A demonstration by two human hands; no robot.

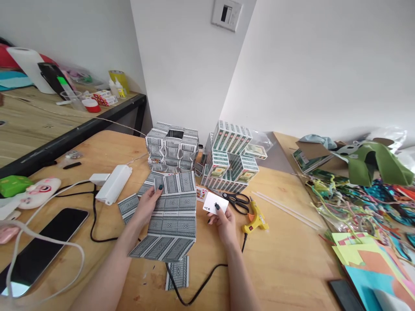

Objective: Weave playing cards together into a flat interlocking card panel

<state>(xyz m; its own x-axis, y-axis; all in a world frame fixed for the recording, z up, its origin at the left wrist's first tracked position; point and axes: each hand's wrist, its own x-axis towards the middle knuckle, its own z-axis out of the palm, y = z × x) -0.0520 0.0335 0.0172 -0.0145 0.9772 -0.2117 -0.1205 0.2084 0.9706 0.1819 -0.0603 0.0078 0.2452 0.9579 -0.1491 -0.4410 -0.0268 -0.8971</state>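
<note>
My left hand (149, 203) grips the left edge of a folded panel of joined playing cards (175, 211), their patterned backs facing me. Between the thumb and fingers of my right hand (224, 222) is a single playing card (214, 203), a club by its pip, face toward me. Behind the panel stands a box-like structure built of cards (173, 147). Loose cards lie face down, one (178, 274) below the panel and others (129, 207) to its left. A yellow glue gun (256, 218) and black-handled scissors (238, 202) rest right of my right hand.
Stacked card boxes (227, 160) stand at the back. White sticks (287, 209) lie on the right, near craft scraps and coloured paper (369, 255). To the left are a power strip (114, 185), a tablet-like device (42, 250) and cables. A black cord (207, 276) crosses the front.
</note>
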